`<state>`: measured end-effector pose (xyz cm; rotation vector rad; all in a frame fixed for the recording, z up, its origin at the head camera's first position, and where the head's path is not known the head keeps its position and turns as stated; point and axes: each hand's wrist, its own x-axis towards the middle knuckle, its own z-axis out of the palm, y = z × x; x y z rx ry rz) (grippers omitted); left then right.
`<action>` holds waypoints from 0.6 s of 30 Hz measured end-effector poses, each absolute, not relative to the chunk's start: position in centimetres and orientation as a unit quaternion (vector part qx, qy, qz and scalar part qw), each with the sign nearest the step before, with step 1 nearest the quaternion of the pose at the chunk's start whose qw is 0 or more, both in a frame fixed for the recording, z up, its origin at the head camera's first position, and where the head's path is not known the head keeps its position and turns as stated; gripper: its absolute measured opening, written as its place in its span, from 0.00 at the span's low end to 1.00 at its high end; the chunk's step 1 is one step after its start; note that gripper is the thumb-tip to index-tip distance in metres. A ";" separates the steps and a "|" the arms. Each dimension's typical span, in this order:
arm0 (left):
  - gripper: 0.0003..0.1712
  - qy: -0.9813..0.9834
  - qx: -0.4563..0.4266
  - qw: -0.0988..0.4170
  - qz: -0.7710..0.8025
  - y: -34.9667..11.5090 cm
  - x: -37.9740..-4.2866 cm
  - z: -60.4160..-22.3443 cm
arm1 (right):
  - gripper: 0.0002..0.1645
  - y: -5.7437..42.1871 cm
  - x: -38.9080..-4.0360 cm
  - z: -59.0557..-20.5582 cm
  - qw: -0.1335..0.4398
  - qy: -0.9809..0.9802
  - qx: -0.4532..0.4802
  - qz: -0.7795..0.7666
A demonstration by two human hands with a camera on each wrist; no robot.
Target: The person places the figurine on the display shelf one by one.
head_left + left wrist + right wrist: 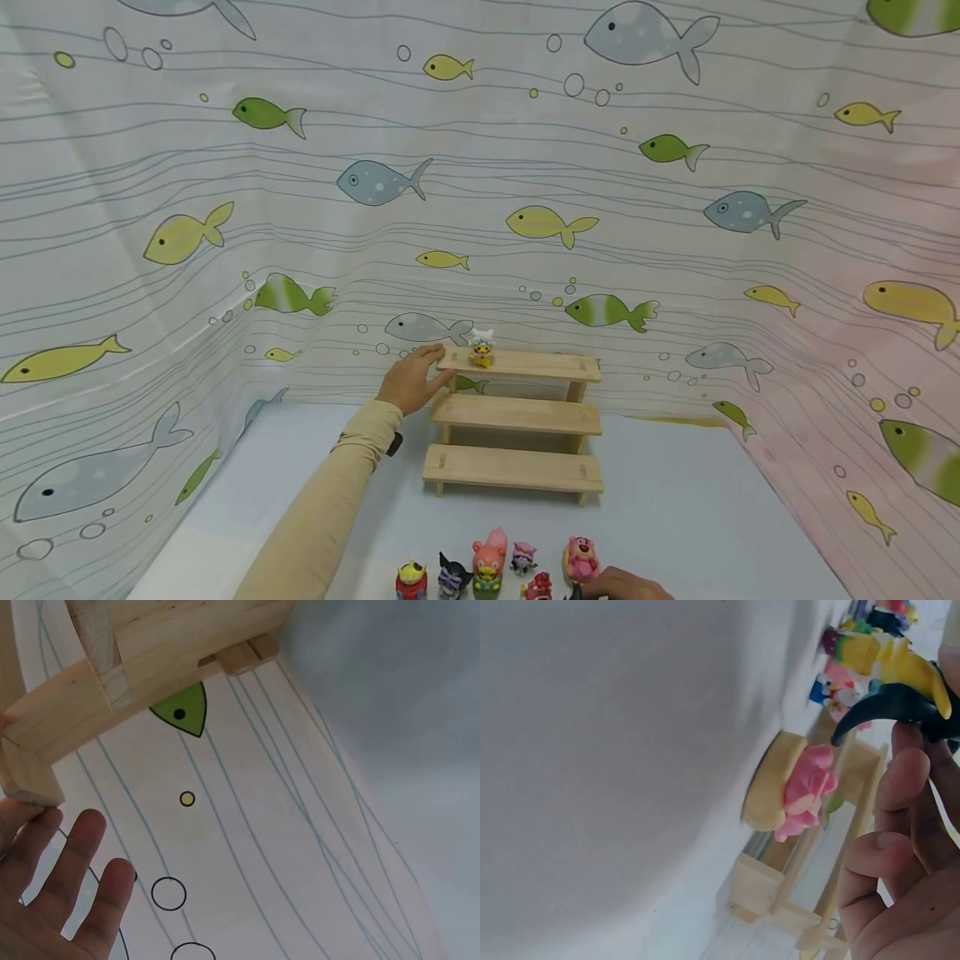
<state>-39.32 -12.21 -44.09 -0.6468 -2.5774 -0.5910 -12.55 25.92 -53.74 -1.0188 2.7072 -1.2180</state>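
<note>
My left hand (411,383) reaches to the left end of the top board of a three-step wooden display shelf (517,408). Thumb and fingertips pinch the board's end; in the left wrist view, other fingers (112,900) of that hand stretch out spread below it. A small yellow figurine with a white top (482,350) stands near that end. At the bottom of the head view, my right hand (630,585) is partly cut off. The right wrist view shows it holding a yellow and dark teal figurine (907,679) with a curved, pointed dark part.
A pink bear figurine (581,560) stands right beside my right hand. Left of it are a pink figurine on a green base (488,567), a black-eared one (453,577), a red one (411,581) and several others. Fish-patterned sheeting (480,167) surrounds the white table (675,492).
</note>
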 end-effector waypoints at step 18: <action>0.32 -0.922 -0.239 0.210 -0.219 -12.2 -39.3 -44.1 | 0.24 26.9 -13.5 -50.4 -0.087 0.827 -0.358 -0.425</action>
